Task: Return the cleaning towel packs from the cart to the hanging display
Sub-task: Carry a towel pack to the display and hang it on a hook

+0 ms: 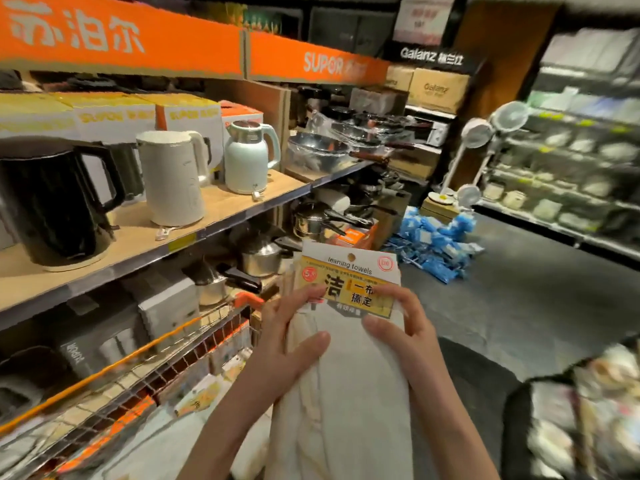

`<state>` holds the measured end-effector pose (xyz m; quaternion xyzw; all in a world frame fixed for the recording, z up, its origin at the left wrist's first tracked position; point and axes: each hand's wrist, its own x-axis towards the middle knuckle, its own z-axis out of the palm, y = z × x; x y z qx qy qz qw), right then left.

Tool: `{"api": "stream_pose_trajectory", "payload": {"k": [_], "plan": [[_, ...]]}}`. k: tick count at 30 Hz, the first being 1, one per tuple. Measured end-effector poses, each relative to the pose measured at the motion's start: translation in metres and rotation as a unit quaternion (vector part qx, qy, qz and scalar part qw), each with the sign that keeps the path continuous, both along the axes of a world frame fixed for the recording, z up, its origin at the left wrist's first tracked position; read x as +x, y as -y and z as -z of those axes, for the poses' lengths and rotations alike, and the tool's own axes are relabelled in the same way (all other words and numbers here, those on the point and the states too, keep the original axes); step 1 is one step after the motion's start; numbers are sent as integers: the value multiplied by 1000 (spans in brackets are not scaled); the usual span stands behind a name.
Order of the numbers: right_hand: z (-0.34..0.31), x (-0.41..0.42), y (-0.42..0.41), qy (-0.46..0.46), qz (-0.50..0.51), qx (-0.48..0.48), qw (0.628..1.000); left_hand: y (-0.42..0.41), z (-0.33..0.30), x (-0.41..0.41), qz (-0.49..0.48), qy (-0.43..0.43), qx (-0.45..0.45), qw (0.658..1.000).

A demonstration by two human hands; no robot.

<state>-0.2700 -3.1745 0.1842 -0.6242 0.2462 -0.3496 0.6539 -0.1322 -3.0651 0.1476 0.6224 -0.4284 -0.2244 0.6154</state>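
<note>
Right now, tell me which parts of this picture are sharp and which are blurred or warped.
Head view: the towel pack held in the left hand and right hand is sharp, its label readable. The kettles are fairly clear. The right-hand shelves and the cart are smeared by blur. The orange sign has jagged edges, and the wide lens bends the shelf lines.

I see the towel pack (346, 341) held up between both hands, the cart (145, 379) below to its left. Kettles (173, 178) stand on the shelf (145, 233) left of it; pots (311, 220) sit behind.
</note>
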Motion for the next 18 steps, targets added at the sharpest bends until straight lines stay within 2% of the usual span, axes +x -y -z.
{"api": "stream_pose_trajectory", "payload": {"k": [2,5,8,11,14,18], "plan": [[0,-41,-1,-12,41,-17,999,11,0,-32,35,2,-2,999],[4,-113,-4,-66,136,-101,983,29,1,-93,104,-17,-8,994],[8,-192,-11,-78,242,-129,959,46,6,-168,172,-73,-11,982],[10,-275,-27,-51,347,-118,929,55,8,-250,263,-121,-4,957],[8,-355,-52,-62,443,-125,886,59,4,-328,348,-120,-23,930],[6,-446,-94,-66,538,-124,831,53,1,-421,460,-141,-36,876]]}}
